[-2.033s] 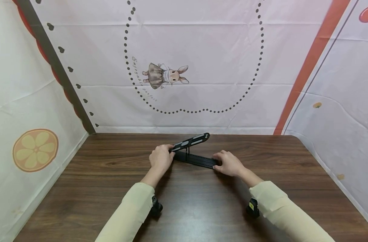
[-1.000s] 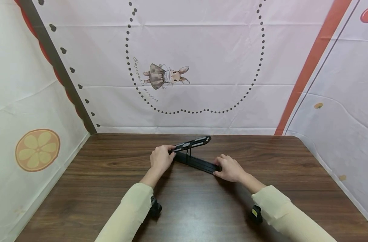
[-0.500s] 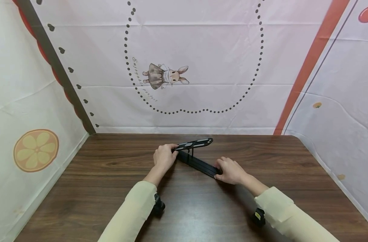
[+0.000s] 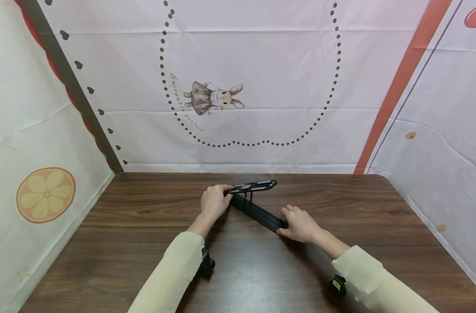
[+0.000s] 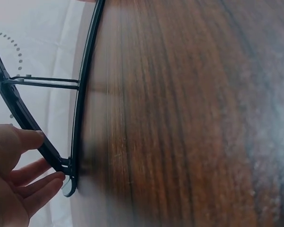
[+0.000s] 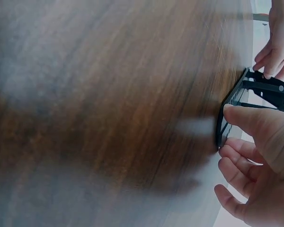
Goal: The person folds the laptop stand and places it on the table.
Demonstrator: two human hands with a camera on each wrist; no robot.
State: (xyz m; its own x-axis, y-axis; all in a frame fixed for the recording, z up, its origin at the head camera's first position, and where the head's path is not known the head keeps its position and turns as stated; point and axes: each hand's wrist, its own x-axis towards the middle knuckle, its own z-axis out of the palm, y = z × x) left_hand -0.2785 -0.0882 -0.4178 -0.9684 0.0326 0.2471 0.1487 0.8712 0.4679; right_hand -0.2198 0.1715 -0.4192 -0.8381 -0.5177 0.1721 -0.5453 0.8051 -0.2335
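A black folding stand, most like a laptop stand (image 4: 257, 215), is unfolded on the wooden table. Its slotted upper arm with grey pads (image 4: 257, 186) slopes up from the hinge end, propped on a thin wire-like support. The left hand (image 4: 214, 201) pinches the upper arm close to the hinge; in the left wrist view its thumb (image 5: 31, 138) lies on one side, fingers on the other. At the base's near right end, the right hand (image 4: 299, 224) grips the edge between thumb and fingers. The right wrist view shows the thumb (image 6: 241, 116) against the base, while other fingers curl beside it.
The brown wood-grain table (image 4: 144, 261) spreads around the stand. A white printed cloth (image 4: 281, 87) hangs behind its far edge and on both sides. Small black cameras (image 4: 206, 263) are strapped at both wrists.
The stand has turned on the table: its right end has swung toward the person along with the right hand. The hinge end and left hand have shifted slightly right. Both grips stay.
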